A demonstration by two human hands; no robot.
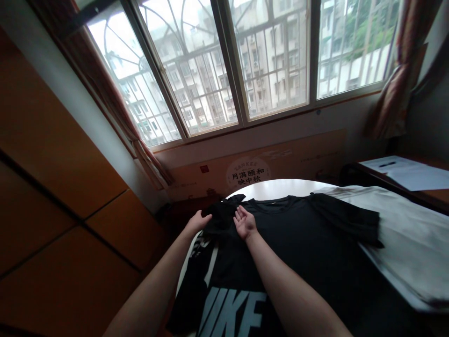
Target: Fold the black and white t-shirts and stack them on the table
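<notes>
Nearest you, between your forearms, 1 large grey NIKE print [233, 312] shows on dark fabric, and 1 black T-shirt [298, 252] lies under and to the right of your right hand [244, 223]. As it lies, the body of the shirt is spread broadly, with no fold made across it that you can see; what looks unfinished is the bunched sleeve [221, 216] between your 2 hands, which isn't laid flat. To the near side of your left hand [199, 222] there is 1 dark cloth with white patches [199, 250]; you can't tell whether it is a separate garment. Your right hand is open, palm up, its fingers stretched out at the sleeve; your left hand is at the sleeve's outer edge, and you cannot tell whether it grips the fabric. Beyond your right hand, 1 round neckline [275, 204] faces away from you, and well to its right the other sleeve [351, 222] is laid outward, making 2 sleeves. Farther right is 1 pale cloth [414, 234], and past your fingertips shows the rim of 1 white table [280, 186]. Farther off, to the right, papers [417, 175] lie on 1 desk [442, 164]; straight beyond your hands stand 1 printed panel [308, 157] and 1 barred window [273, 65] with 2 curtains [394, 98].
</notes>
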